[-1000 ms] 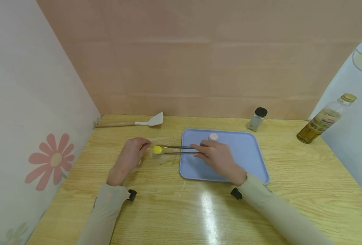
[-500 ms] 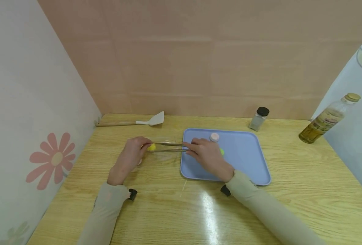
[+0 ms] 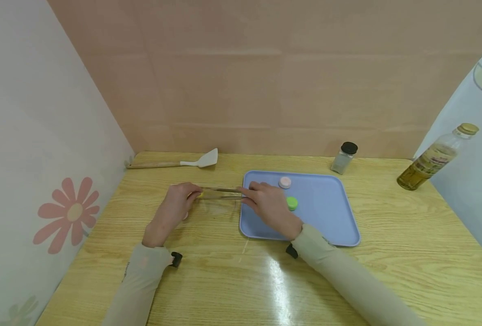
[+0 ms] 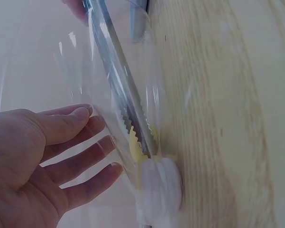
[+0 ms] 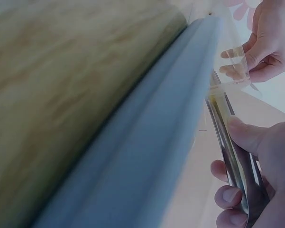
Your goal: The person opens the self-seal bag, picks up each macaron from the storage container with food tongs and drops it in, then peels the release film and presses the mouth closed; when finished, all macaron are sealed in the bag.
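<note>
My left hand (image 3: 175, 203) pinches the upper side of a clear plastic bag (image 4: 80, 61) between thumb and forefinger, other fingers spread behind the film. My right hand (image 3: 267, 206) grips metal tongs (image 5: 227, 133), which reach into the bag. At their toothed tips is a yellow round piece (image 4: 134, 142), mostly hidden in the head view. Right beside it in the bag lies a pale, layered round piece (image 4: 160, 185) like a macaron. Under and behind my right hand, the blue tray (image 3: 326, 226) bears a green round piece (image 3: 291, 203) and a pinkish-white one (image 3: 285, 182).
A spatula (image 3: 171, 164) with a wooden handle lies at the back left. Behind the tray stands a small jar (image 3: 343, 159) with a black lid. An oil bottle (image 3: 432, 158) is at the far right. Walls border the wooden table (image 3: 224, 280) at the back and sides.
My right hand has moved left, carrying the yellow piece in the tongs deeper into the bag, close to my left hand. The green piece on the tray has come into sight. My left hand stays put.
</note>
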A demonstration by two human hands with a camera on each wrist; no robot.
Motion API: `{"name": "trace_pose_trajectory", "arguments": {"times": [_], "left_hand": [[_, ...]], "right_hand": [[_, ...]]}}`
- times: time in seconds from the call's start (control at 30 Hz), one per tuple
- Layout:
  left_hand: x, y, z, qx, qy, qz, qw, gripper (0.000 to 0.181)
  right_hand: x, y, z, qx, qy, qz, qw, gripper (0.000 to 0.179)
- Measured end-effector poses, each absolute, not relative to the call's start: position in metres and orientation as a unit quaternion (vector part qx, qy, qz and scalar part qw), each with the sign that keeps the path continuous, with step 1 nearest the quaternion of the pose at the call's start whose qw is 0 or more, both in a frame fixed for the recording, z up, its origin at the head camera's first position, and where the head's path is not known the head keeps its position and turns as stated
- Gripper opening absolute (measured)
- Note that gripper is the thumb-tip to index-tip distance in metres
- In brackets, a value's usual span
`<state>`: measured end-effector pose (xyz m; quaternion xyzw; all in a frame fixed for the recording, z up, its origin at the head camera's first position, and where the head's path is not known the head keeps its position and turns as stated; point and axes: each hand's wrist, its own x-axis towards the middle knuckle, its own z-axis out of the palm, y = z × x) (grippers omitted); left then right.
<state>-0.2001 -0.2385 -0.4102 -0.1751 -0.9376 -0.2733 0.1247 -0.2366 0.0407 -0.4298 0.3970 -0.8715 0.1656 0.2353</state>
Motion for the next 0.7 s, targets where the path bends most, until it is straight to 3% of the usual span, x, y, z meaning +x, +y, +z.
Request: {"name": "trace_pose_trajectory", "arguments": {"times": [0.7], "left_hand": [[-0.201,-0.239,-0.411,-0.181,-0.939,-0.264,0.127,0.014]], "right_hand": [[-0.229,0.053,-0.426,0.392,-0.88,0.159,0.219,0.031]]}}
